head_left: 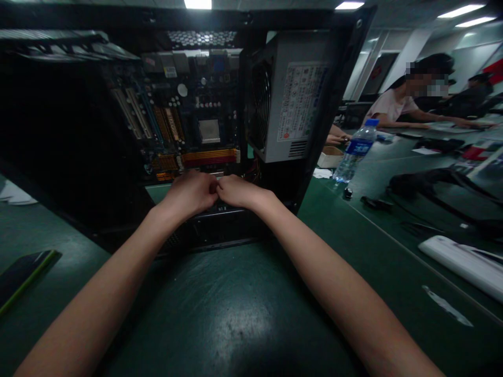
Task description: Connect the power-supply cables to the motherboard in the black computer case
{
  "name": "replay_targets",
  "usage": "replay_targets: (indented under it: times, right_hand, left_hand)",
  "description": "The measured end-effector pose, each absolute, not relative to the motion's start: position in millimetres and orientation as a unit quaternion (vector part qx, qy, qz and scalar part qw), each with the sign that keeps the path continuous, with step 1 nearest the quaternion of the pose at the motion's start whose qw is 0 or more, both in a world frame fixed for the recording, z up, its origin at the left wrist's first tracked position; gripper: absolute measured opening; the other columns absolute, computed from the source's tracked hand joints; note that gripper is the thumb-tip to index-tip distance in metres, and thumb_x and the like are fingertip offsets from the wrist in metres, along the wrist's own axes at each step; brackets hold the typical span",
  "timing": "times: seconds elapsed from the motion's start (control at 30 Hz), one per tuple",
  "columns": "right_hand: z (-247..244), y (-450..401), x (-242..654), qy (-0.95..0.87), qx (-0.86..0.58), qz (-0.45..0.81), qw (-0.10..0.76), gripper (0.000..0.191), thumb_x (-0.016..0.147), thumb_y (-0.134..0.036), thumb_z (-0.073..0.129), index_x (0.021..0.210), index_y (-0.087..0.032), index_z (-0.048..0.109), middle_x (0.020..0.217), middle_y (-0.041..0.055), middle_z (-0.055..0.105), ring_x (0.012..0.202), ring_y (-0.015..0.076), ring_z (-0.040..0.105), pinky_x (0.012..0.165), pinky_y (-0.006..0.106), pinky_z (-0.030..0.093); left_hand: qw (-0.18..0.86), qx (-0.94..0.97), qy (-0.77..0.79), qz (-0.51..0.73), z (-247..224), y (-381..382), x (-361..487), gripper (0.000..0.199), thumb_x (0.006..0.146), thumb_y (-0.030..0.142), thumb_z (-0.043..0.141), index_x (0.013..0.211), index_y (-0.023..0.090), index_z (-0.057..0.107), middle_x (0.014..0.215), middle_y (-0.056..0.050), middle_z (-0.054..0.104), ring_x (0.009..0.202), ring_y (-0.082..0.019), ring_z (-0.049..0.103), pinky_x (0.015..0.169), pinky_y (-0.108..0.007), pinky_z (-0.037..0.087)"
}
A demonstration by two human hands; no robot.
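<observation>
An open black computer case point(330, 131) stands before me, its inside facing me. Within it are a motherboard point(188, 104) with a square processor point(209, 131), orange and red memory slots point(210, 156), and a silver power supply point(293, 104) at upper right. My left hand point(192, 189) and my right hand point(239, 191) meet at the motherboard's lower edge, just below the memory slots. Both have curled fingers, with thumbs close together. Whatever lies between the fingers is hidden by the hands.
The case stands on a green table point(236, 303). To its right are a water bottle point(356, 152), a small open box point(330, 156), black cables point(436, 188) and a white power strip point(463, 264). A dark green-edged object point(27, 275) lies left. Another person point(393, 107) sits at back right.
</observation>
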State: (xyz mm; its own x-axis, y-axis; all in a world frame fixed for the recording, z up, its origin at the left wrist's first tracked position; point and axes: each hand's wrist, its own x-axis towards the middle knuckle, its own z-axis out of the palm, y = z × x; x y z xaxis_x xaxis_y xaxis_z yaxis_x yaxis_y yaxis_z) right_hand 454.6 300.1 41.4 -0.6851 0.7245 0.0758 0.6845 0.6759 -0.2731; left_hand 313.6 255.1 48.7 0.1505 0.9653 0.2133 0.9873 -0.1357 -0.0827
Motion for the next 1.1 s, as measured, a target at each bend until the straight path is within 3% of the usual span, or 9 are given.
replay_targets:
  times: [0.17, 0.33, 0.6, 0.83, 1.1]
  right_hand:
    - [45, 297, 456, -0.926, -0.357, 0.12, -0.019, 0.037, 0.104, -0.018, 0.045, 0.125, -0.006, 0.073, 0.129, 0.0206, 0.073, 0.113, 0.0251, 0.072, 0.085, 0.026, 0.051]
    - [45, 299, 458, -0.908, -0.373, 0.166, -0.095, 0.036, 0.099, -0.027, 0.055, 0.123, -0.009, 0.077, 0.121, 0.0173, 0.077, 0.102, 0.0244, 0.075, 0.073, 0.027, 0.053]
    - [43, 301, 459, -0.895, -0.393, 0.179, -0.114, 0.034, 0.097, -0.029, 0.06, 0.12, -0.012, 0.079, 0.117, 0.0148, 0.078, 0.1, 0.0254, 0.076, 0.075, 0.029, 0.055]
    - [46, 299, 455, -0.912, -0.37, 0.139, -0.107, 0.046, 0.099, -0.025, 0.053, 0.138, -0.006, 0.067, 0.132, 0.0213, 0.071, 0.114, 0.0304, 0.072, 0.085, 0.033, 0.055]
    - [46, 303, 459, -0.904, -0.362, 0.174, -0.147, 0.044, 0.096, -0.033, 0.057, 0.13, -0.01, 0.074, 0.129, 0.0173, 0.074, 0.111, 0.0284, 0.073, 0.08, 0.031, 0.056]
  left_hand:
    - [0.015, -0.787, -0.616, -0.032, 36, 270, 299, 0.031, 0.082, 0.031, 0.064, 0.109, 0.021, 0.077, 0.11, -0.011, 0.08, 0.1, -0.027, 0.074, 0.078, -0.031, 0.052]
    - [-0.123, -0.802, -0.582, 0.052, 31, 278, 294, 0.028, 0.087, 0.044, 0.061, 0.096, 0.026, 0.081, 0.099, -0.007, 0.082, 0.085, -0.023, 0.075, 0.072, -0.029, 0.051]
    - [-0.174, -0.819, -0.547, -0.002, 30, 276, 293, 0.028, 0.086, 0.039, 0.061, 0.102, 0.024, 0.08, 0.102, -0.006, 0.082, 0.087, -0.023, 0.075, 0.076, -0.029, 0.053]
    - [-0.091, -0.846, -0.524, -0.041, 20, 289, 286, 0.037, 0.08, 0.033, 0.067, 0.113, 0.018, 0.074, 0.124, -0.013, 0.074, 0.11, -0.027, 0.07, 0.089, -0.031, 0.053]
    - [-0.163, -0.822, -0.545, 0.001, 31, 277, 292, 0.035, 0.085, 0.039, 0.063, 0.109, 0.018, 0.077, 0.108, -0.01, 0.081, 0.091, -0.026, 0.074, 0.077, -0.031, 0.052]
